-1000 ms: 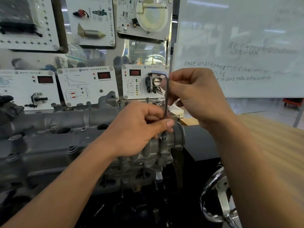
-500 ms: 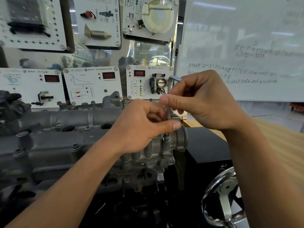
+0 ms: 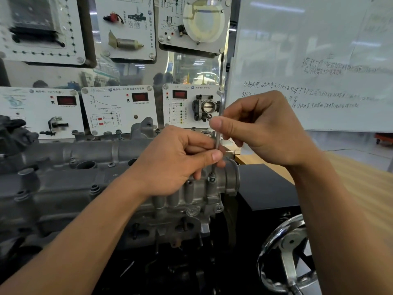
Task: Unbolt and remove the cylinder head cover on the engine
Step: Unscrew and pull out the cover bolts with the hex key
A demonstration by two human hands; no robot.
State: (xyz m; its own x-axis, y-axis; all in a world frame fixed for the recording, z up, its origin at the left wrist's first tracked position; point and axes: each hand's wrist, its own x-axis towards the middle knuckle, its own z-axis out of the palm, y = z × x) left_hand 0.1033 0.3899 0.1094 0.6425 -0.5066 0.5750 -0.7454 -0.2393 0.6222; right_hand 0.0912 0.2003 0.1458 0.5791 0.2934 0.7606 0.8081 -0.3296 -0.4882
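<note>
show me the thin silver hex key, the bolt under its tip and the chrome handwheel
thin silver hex key [image 3: 217,139]: head view, middle of its upright shaft
bolt [image 3: 211,178]: head view, its head under the key's tip
chrome handwheel [image 3: 291,241]: head view, its hub

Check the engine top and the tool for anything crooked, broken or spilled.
Nothing stands out. The hex key stands nearly upright in the bolt at the right end of the cover, pinched by the left hand low and the right hand higher. No spill or damage shows.
</note>
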